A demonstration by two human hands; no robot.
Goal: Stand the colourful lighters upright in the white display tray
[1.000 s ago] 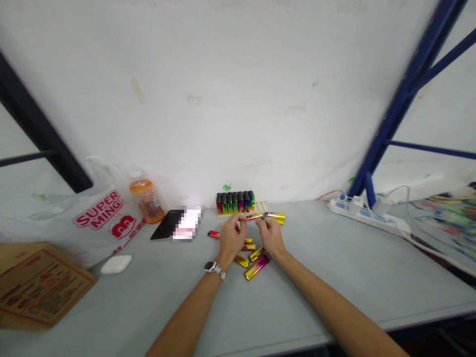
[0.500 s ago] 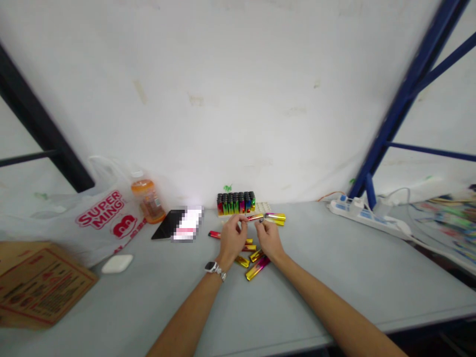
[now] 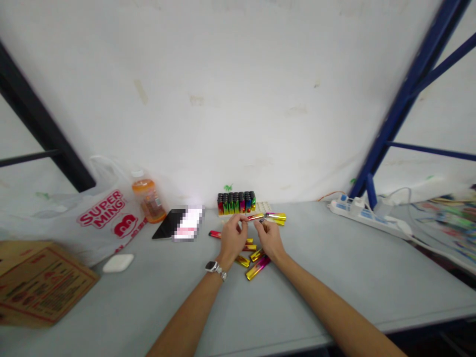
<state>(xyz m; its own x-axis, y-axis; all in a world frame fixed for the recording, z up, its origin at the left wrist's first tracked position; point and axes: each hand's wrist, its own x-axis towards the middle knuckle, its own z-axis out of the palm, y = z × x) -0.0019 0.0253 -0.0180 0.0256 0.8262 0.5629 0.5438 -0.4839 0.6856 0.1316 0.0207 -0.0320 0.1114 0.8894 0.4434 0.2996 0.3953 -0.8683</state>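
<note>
My left hand [image 3: 231, 239], with a watch on its wrist, and my right hand [image 3: 270, 240] are closed together on one shiny gold-and-red lighter [image 3: 255, 217], each pinching one end. They hover over several loose lighters [image 3: 256, 267] lying on the grey table [image 3: 334, 267]. Just behind stands a tray of upright lighters [image 3: 235, 203] with black tops. Two more gold lighters [image 3: 275, 217] lie to the right of the held one.
At the left are a white "SUPER MING" plastic bag [image 3: 100, 218], an orange drink bottle [image 3: 148, 198], a phone [image 3: 174, 225], a white case [image 3: 118, 263] and a cardboard box [image 3: 40, 283]. A white power strip [image 3: 366, 214] with cables lies at the right, near blue shelf posts [image 3: 397, 109].
Both hands stay on the lighter almost unmoved; my right hand has edged slightly left towards my left hand. The view has shifted only a little.
</note>
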